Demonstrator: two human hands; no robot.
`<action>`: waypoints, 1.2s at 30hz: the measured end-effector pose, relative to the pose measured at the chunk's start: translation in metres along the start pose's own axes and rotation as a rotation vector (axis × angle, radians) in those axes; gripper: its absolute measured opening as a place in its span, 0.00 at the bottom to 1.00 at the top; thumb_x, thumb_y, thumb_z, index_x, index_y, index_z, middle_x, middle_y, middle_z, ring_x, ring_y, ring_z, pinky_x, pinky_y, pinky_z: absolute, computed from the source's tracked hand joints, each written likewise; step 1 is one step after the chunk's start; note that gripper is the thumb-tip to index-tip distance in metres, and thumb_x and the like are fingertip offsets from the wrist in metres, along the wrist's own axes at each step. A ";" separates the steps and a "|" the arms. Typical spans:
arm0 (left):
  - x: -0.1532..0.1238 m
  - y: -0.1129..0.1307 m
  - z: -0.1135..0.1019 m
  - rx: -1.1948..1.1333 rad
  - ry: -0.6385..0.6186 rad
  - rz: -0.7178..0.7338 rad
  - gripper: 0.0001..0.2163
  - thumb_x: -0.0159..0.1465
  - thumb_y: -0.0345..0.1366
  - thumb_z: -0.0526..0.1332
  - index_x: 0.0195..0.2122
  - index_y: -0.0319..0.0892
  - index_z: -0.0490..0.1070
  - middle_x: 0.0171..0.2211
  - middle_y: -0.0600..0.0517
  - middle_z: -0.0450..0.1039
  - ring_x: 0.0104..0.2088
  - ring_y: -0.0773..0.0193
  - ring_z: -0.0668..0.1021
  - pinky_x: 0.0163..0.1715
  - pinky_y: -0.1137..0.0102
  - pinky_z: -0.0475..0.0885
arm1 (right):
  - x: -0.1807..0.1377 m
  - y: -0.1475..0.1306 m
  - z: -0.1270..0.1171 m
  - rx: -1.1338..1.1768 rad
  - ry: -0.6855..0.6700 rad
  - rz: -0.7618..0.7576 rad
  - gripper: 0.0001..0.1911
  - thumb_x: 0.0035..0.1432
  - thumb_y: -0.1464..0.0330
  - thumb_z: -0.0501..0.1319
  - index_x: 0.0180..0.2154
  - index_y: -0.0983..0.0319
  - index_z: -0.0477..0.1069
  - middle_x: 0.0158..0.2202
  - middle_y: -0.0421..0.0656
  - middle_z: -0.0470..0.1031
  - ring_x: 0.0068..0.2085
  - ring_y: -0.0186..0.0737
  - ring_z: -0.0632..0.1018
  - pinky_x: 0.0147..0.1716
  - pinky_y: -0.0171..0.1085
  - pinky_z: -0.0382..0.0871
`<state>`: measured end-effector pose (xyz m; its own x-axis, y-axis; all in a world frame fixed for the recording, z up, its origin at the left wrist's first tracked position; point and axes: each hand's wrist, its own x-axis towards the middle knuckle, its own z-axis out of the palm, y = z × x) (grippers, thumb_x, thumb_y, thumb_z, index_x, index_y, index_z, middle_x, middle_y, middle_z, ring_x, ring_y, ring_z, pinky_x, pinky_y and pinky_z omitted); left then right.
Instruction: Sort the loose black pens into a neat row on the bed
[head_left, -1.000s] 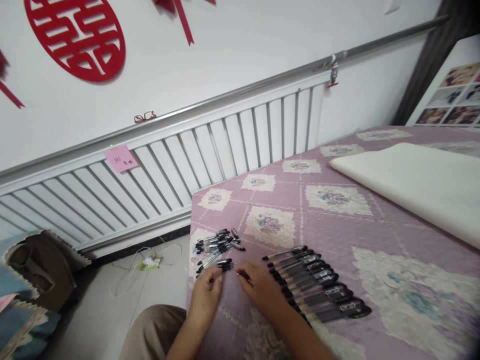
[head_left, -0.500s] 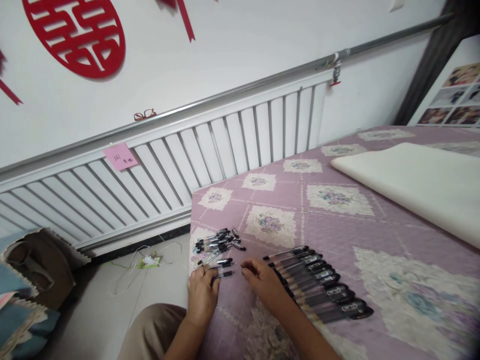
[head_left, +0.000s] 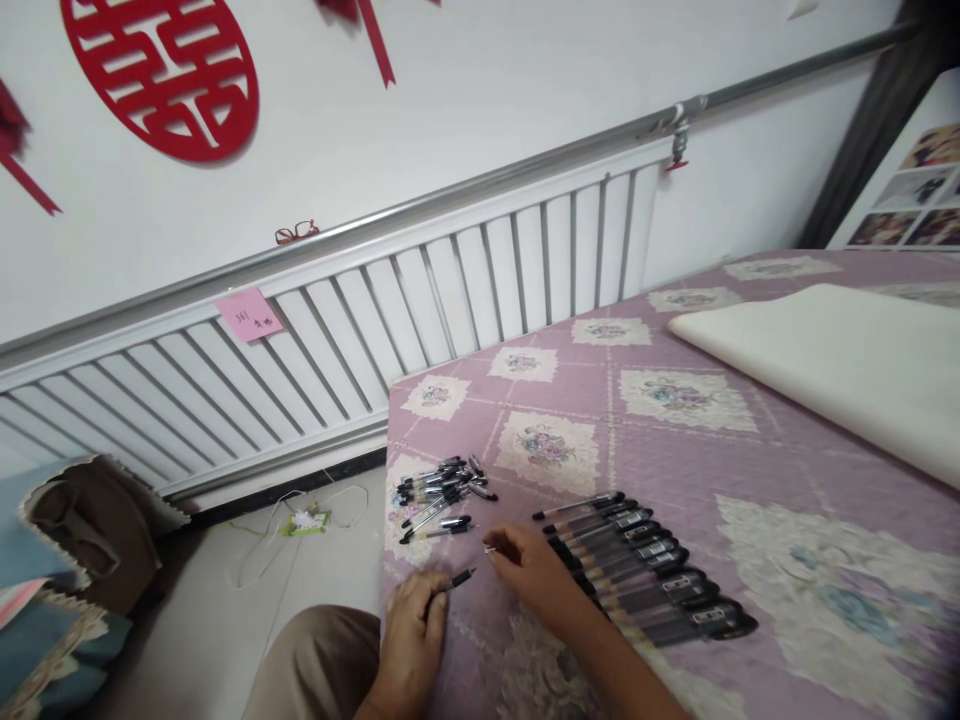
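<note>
My left hand is closed around a gel pen, its black grip and bare tip pointing right. Just across from that tip, my right hand pinches a tiny pale piece, too small to make out. A loose pile of uncapped pens and black caps lies beyond both hands on the flowered purple cloth. Nearer to me than the pile, another pen and a black cap lie close together. Capped pens form a slanted row to the right of my right hand, which partly hides their lower ends.
The purple cloth ends at the left above a tiled floor with a power strip. A folded cream sheet lies at the right. Along the wall runs a white radiator, with glasses above it. A brown bag stands at the lower left.
My left hand has drawn the pen toward me, away from the pen and cap lying near the pile. My right hand stays almost in place, fingers still pinched. The view has shifted slightly.
</note>
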<state>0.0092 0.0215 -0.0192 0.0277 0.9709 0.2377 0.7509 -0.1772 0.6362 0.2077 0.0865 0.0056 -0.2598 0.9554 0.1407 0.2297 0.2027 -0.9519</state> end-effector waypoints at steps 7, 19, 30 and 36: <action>0.004 0.006 0.000 0.033 0.011 0.040 0.10 0.63 0.36 0.51 0.38 0.45 0.72 0.36 0.49 0.73 0.39 0.59 0.73 0.42 0.63 0.67 | -0.001 0.001 0.001 -0.051 -0.062 0.010 0.07 0.48 0.71 0.55 0.31 0.62 0.71 0.29 0.41 0.75 0.32 0.39 0.75 0.32 0.34 0.65; 0.002 0.006 -0.001 0.072 -0.012 0.082 0.08 0.63 0.34 0.52 0.37 0.46 0.71 0.34 0.51 0.73 0.38 0.59 0.73 0.40 0.64 0.66 | -0.007 -0.008 0.006 -0.163 -0.129 -0.067 0.07 0.47 0.74 0.54 0.29 0.61 0.70 0.29 0.40 0.73 0.33 0.37 0.73 0.34 0.33 0.63; 0.002 0.006 0.000 0.085 -0.057 0.087 0.09 0.64 0.35 0.50 0.37 0.46 0.71 0.35 0.51 0.73 0.39 0.58 0.73 0.42 0.61 0.64 | -0.010 -0.012 0.003 -0.212 -0.148 -0.113 0.07 0.48 0.74 0.54 0.28 0.61 0.70 0.28 0.40 0.72 0.33 0.37 0.72 0.33 0.33 0.62; 0.002 0.008 -0.001 0.074 -0.051 0.100 0.09 0.64 0.35 0.51 0.38 0.47 0.70 0.34 0.51 0.73 0.38 0.58 0.73 0.41 0.62 0.65 | -0.010 -0.010 0.003 -0.184 -0.160 -0.110 0.08 0.48 0.75 0.54 0.32 0.61 0.70 0.31 0.41 0.73 0.34 0.37 0.73 0.35 0.33 0.63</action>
<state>0.0144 0.0221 -0.0123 0.1365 0.9563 0.2587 0.7891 -0.2628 0.5552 0.2050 0.0737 0.0131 -0.4340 0.8824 0.1817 0.3547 0.3527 -0.8659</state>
